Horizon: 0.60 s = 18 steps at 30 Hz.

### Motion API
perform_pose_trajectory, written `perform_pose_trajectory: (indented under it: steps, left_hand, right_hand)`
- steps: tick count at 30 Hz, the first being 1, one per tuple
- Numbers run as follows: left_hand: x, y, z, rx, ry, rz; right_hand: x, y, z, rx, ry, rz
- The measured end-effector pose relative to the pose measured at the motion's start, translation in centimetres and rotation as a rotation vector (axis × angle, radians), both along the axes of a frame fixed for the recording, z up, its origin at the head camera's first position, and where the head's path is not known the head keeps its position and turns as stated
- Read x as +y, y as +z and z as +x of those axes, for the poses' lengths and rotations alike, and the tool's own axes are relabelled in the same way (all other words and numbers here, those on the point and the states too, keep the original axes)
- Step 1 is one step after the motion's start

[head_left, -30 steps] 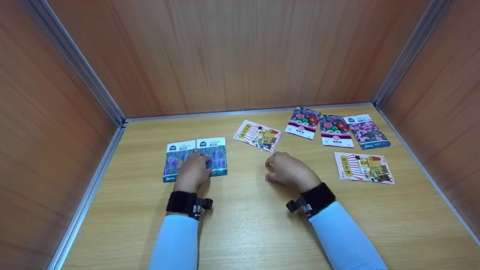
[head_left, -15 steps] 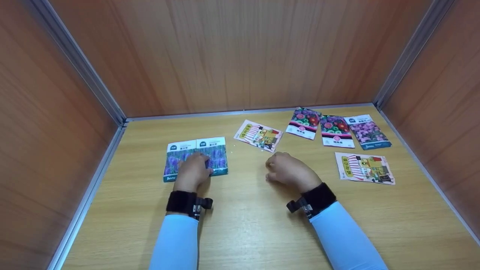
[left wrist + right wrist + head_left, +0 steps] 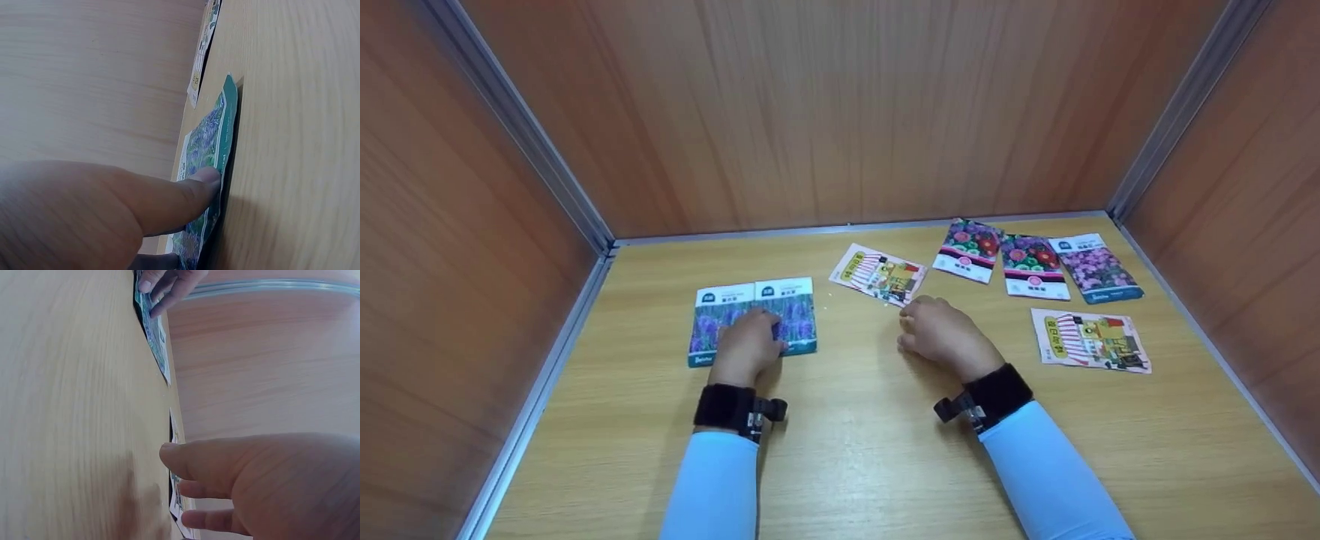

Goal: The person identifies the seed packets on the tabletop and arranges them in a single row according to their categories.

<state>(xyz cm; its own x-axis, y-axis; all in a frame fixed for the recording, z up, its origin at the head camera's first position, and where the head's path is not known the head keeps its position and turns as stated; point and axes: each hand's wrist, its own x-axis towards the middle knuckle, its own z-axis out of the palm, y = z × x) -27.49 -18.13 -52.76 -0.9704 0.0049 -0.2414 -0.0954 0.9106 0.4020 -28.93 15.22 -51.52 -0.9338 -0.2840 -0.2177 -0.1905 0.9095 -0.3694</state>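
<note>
Pressing flat, the left hand [image 3: 746, 345] fingers [image 3: 191, 194] pin two lavender packets [image 3: 784, 315] side by side on the bench [image 3: 847, 450], steadying them. Right hand [image 3: 945, 334] fingers, loosely curled and holding nothing, sit just short of a striped packet [image 3: 879, 273].

Two lavender seed packets [image 3: 753, 321] lie flat on the desk [image 3: 855, 442], side by side and touching, white title bands at the far end, purple flower photos below, teal strips along the near edge. The left hand [image 3: 746, 346] rests on top, across their seam. Just right of them, a white seed packet with red stripes and yellow label [image 3: 878, 273] lies flat and skewed, its near corner right at the right hand [image 3: 945, 335].
</note>
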Motion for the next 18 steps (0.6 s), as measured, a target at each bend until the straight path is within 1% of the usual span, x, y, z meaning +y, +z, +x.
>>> perform_pose_trajectory:
  steps: [3,11,15,18]
  left_hand:
    - [0.1,-0.1,0.1,0.011,-0.005,-0.005]
    - [-0.1,-0.3,0.3,0.024,-0.014,-0.019]
    - [0.1,-0.2,0.1,0.038,-0.014,-0.027]
    - [0.1,-0.3,0.0,0.041,-0.013,-0.037]
  right_hand:
    - [-0.2,-0.3,-0.4,-0.037,-0.037,-0.035]
    - [-1.1,-1.4,-2.1,-0.062,-0.045,-0.078]
    - [-1.1,-1.6,-2.3,-0.079,-0.041,-0.119]
    - [-1.4,-1.8,-2.2,-0.076,-0.027,-0.098]
